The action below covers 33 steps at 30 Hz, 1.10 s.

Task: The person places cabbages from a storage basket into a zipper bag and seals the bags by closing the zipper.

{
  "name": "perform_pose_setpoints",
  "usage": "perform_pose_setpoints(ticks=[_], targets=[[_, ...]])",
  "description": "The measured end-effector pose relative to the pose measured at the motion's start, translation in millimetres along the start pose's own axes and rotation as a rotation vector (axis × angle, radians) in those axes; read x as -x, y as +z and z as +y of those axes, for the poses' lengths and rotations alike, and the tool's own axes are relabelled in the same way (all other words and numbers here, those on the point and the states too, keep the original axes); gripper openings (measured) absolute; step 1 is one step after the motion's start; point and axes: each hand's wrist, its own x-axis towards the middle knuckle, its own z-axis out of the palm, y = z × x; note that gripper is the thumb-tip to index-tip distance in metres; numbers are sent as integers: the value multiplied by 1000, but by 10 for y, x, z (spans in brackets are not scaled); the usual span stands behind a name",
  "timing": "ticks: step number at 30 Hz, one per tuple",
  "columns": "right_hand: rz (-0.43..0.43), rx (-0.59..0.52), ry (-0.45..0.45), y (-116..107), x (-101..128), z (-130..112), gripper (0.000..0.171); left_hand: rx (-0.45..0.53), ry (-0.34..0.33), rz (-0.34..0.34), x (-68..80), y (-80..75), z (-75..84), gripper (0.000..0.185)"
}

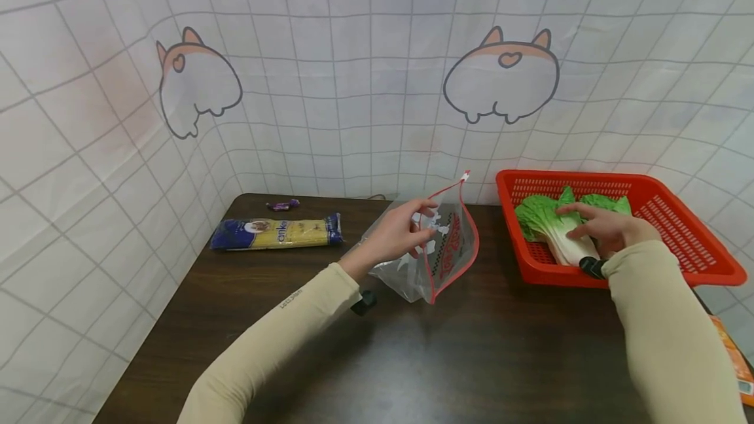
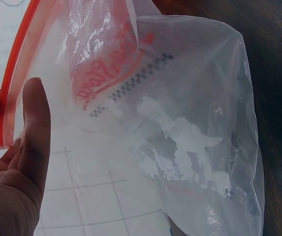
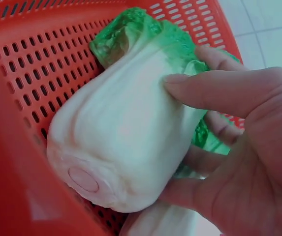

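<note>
- Napa cabbage, white-stalked with green leaf tips, lying in the red basket at 3 o'clock on the table; stalk end turned toward the near basket wall; a second leafy head just beside it at 1 o'clock.
- Right hand curled round the cabbage: thumb pressed on the upper face of the stalk, fingers wrapped beneath and behind; grip firm, judged from the wrist view; cabbage not yet raised clear of the basket floor, as far as can be told.
- Zip bag, clear plastic with red seal strip and red print, held upright at table centre, at 9 o'clock from the basket and well apart from the cabbage; mouth spread open toward 3 o'clock; nothing visible inside.
- Left hand pinching the bag's near rim, thumb laid flat along the red strip and fingers behind it; bottom of the bag resting on the table.
- Progress, as a judgement: bag opened and held ready, cabbage gripped; lifting, carrying across and sliding into the bag not yet done; sealing likewise left.
- Dark wooden table; packet of spaghetti at 10 o'clock; small purple wrapper just behind it; orange packet at the 4 o'clock edge, partly out of view.
</note>
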Motion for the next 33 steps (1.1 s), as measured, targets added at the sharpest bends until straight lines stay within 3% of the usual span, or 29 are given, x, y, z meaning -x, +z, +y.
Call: perform_pose_setpoints(ticks=[8, 16, 25, 33], targets=[[-60, -124, 91, 51, -10, 9, 79, -3, -2, 0, 24, 1, -10, 50], [-17, 32, 91, 20, 14, -130, 74, -40, 2, 0, 17, -5, -4, 50], [103, 288, -147, -30, 196, -561, 63, -84, 22, 12, -15, 16, 29, 49], [252, 397, -348, 239, 414, -1062, 59, -94, 12, 16, -35, 23, 23, 49]])
